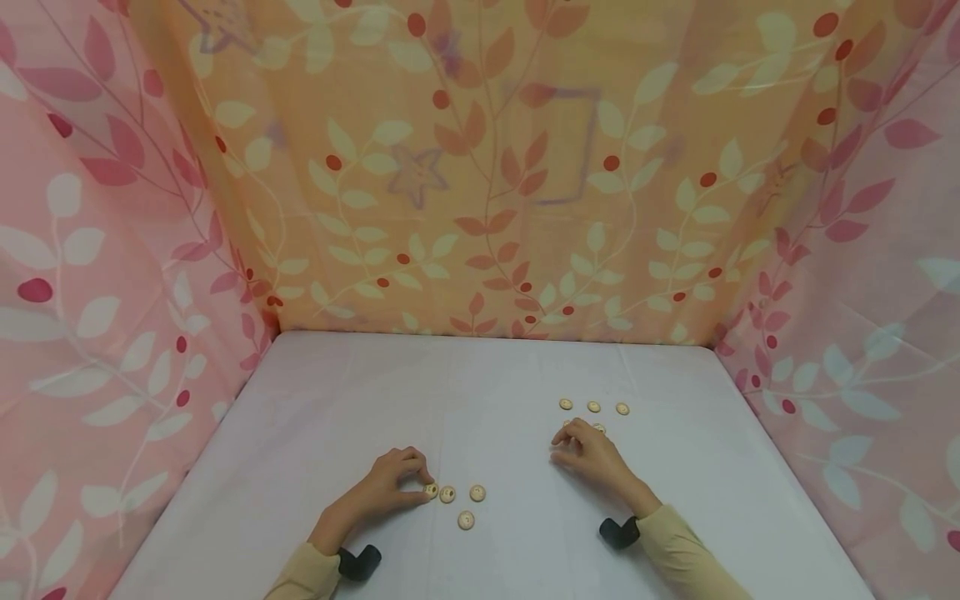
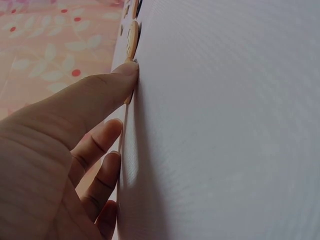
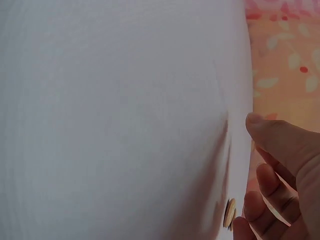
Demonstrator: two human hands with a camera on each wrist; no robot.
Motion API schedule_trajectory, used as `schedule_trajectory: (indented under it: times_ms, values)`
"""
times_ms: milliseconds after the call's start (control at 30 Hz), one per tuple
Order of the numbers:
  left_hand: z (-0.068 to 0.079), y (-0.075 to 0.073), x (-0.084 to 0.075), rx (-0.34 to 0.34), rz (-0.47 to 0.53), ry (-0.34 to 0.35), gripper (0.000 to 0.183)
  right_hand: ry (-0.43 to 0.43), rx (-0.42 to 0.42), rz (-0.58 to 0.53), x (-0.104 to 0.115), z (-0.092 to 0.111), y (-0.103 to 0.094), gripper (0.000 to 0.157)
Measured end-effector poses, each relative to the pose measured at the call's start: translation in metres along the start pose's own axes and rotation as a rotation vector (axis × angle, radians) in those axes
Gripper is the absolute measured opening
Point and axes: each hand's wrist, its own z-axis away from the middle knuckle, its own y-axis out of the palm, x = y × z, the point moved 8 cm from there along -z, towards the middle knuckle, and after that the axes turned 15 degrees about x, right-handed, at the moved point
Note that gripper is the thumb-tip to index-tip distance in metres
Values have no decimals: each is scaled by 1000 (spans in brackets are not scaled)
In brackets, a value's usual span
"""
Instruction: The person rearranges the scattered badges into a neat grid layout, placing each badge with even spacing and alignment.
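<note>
My left hand (image 1: pixel 387 483) pinches a round wooden button (image 1: pixel 431 491) at the tabletop, thumb on the near side and a finger on the far side. In the left wrist view the thumb covers most of that button. Just right of it lies a second wooden button (image 1: pixel 447 494), with another button (image 1: pixel 477 493) further right and one (image 1: pixel 466 520) in front. My right hand (image 1: pixel 588 454) is over the table in front of the far group of buttons, thumb and fingers apart, holding nothing. It partly hides a button (image 1: pixel 599 428). In the right wrist view a button (image 3: pixel 229 213) shows beside the fingers.
Three buttons lie in a row at the back right: one button (image 1: pixel 566 404) at left, a middle button (image 1: pixel 594 407) and a right button (image 1: pixel 622 409). A white cloth covers the table (image 1: pixel 420 392). Leaf-patterned curtains (image 1: pixel 480 208) enclose its back and sides.
</note>
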Motion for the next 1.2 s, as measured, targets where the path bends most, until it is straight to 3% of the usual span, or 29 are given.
schedule_trajectory:
  times_ms: [300, 933, 1200]
  values:
    - [0, 0, -1, -2, 4, 0, 16, -136, 33, -2, 26, -7, 15, 22]
    - [0, 1, 1, 9, -1, -33, 14, -169, 173, -96, 53, -15, 42, 26]
    - [0, 0, 1, 5, -2, -24, 15, -239, 212, -115, 70, -19, 52, 29]
